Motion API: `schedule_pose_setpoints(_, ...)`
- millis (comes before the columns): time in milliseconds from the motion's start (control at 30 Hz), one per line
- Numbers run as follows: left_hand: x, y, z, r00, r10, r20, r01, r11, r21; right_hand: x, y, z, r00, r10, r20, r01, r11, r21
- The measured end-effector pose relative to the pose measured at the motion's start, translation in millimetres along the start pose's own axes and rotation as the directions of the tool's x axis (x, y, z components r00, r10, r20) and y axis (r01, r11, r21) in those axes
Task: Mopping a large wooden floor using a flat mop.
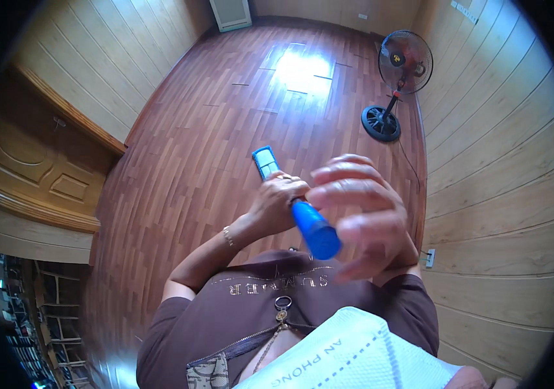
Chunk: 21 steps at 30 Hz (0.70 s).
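My left hand [277, 200] is wrapped round the pole of what looks like a flat mop. A thick blue grip [316, 230] tops the pole and points up toward me. Beyond my fist shows the mop head [266, 162], a narrow blue frame with a paler top, apparently down at the floor. Most of the pole is hidden behind my left hand. Just right of the grip, my right hand [364, 211] is open, its fingers apart and curved, slightly blurred. It looks free of the grip, though whether a fingertip touches it I cannot tell.
Reddish-brown plank flooring [180, 175] stretches ahead, with bright glare farther off. A standing fan [382, 123] is by the right wall, its cord trailing along the floor. At left are a wooden door [43, 155] and, nearer, a cluttered shelf [50, 318]. A pale panel [231, 13] stands at the far wall.
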<state>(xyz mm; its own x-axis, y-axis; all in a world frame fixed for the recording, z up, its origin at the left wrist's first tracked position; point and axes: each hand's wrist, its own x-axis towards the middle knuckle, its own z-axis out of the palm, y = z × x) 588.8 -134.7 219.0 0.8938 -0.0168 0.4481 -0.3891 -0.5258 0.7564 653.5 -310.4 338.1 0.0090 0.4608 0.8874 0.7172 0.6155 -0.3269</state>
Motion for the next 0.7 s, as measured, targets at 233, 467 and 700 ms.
schedule_pose_setpoints(233,-35.6,-133.5,67.6,0.99,0.042,0.131,-0.044,0.999,0.007,-0.8,-36.2,-6.1,0.989,-0.035,0.146,0.088,0.924,-0.372)
schedule_pose_setpoints(467,-57.1,-116.1,86.2,0.982,-0.101,0.161,0.07,0.98,0.188,-2.1,-69.3,20.3,0.976,-0.2,-0.088,0.14,0.881,-0.452)
schedule_pose_setpoints(700,-87.5,-87.7,89.0,0.947,-0.32,0.014,0.309,0.926,0.215,-15.4,-64.2,36.4,0.944,-0.331,-0.007,0.303,0.872,-0.385)
